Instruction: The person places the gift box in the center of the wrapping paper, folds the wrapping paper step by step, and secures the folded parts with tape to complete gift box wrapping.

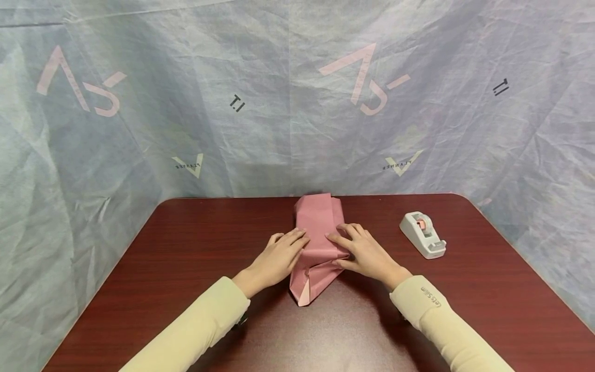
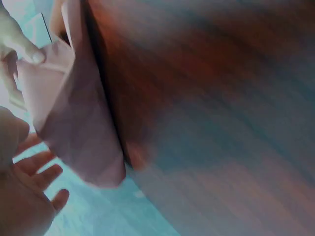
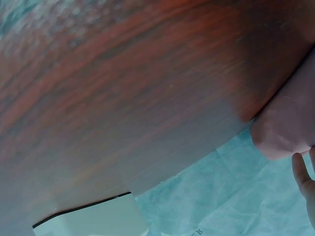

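Observation:
A pink paper-wrapped package (image 1: 317, 222) lies lengthwise on the table, its near end folded to a point with a paler flap (image 1: 304, 294). My left hand (image 1: 278, 256) rests its fingertips on the package's left edge, fingers fairly straight. From the other side my right hand (image 1: 367, 253) touches the top and right edge with spread fingers, the thumb by the near fold. The left wrist view shows the pink paper (image 2: 83, 123) close up, beside the spread fingers of the left hand (image 2: 29, 191). In the right wrist view, only part of the package (image 3: 288, 123) shows.
A white tape dispenser (image 1: 423, 235) stands to the right of the package on the dark red wooden table (image 1: 209, 222). Behind the table's far edge hangs a grey printed cloth (image 1: 260, 134), which also runs along both sides.

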Motion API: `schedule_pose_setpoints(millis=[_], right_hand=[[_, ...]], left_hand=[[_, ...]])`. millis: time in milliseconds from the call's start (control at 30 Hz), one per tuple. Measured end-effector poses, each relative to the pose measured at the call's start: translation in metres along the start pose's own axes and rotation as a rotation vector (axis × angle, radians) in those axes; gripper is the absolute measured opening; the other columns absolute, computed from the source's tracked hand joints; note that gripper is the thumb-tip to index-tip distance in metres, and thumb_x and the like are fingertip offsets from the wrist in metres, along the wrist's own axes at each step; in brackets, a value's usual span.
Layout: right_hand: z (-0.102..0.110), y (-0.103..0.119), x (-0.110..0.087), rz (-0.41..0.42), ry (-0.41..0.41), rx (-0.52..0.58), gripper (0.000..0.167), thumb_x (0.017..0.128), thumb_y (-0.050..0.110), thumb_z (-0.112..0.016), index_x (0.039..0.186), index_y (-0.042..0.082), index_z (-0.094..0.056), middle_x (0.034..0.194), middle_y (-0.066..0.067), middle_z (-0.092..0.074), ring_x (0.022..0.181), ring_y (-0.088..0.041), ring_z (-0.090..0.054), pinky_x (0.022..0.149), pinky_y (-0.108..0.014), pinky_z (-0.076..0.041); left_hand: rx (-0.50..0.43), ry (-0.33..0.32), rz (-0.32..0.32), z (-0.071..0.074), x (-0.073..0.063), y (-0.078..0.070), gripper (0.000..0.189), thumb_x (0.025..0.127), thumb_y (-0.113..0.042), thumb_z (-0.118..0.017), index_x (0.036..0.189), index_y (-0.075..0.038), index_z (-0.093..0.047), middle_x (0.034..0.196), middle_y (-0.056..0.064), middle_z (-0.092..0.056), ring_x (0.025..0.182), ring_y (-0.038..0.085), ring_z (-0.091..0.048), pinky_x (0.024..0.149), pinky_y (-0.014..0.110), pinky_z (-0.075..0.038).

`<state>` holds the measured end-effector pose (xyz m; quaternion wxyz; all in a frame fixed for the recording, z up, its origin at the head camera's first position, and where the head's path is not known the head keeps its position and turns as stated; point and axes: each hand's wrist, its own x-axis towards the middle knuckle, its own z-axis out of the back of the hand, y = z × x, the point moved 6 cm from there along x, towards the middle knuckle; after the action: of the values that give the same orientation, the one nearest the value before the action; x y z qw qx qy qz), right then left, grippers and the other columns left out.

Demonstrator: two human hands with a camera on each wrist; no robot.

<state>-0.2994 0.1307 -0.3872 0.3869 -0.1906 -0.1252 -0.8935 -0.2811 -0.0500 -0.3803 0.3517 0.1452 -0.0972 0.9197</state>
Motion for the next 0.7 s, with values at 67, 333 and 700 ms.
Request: schedule_pose_setpoints(millis=[67,333,700], right_hand=[[0.0,0.0,0.0,-0.003,0.0,0.003,0.059,0.074,0.039,-0.073,0.127,0.022,-0.054,0.124,-0.015,-0.049,0.113,-0.031,-0.045,0.088,-0.049,-0.039],[-0.001,0.0,0.0,-0.01,0.002,0.006,0.059,0.074,0.04,-0.072,0.127,0.022,-0.054,0.124,-0.015,-0.049,0.113,-0.031,-0.044,0.089,-0.049,-0.039],[-0.002,0.0,0.0,-0.015,-0.018,0.027,0.06,0.074,0.038,-0.073,0.128,0.022,-0.054,0.124,-0.016,-0.049,0.111,-0.033,-0.045,0.091,-0.049,-0.039]], left_hand=[[0.027,0.003,-0.023,0.002,-0.003,0.003,0.04,0.091,-0.011,-0.051,0.131,-0.008,-0.049,0.138,0.011,-0.046,0.13,0.026,-0.041,0.098,0.046,-0.035],[0.099,0.067,-0.081,-0.006,-0.008,0.01,0.072,0.074,-0.009,-0.07,0.139,-0.008,-0.037,0.144,0.013,-0.036,0.131,0.03,-0.037,0.096,0.046,-0.035],[0.107,0.037,-0.138,-0.008,-0.003,0.014,0.098,0.058,-0.04,-0.08,0.14,-0.01,-0.036,0.145,0.013,-0.035,0.133,0.027,-0.034,0.099,0.046,-0.033]])
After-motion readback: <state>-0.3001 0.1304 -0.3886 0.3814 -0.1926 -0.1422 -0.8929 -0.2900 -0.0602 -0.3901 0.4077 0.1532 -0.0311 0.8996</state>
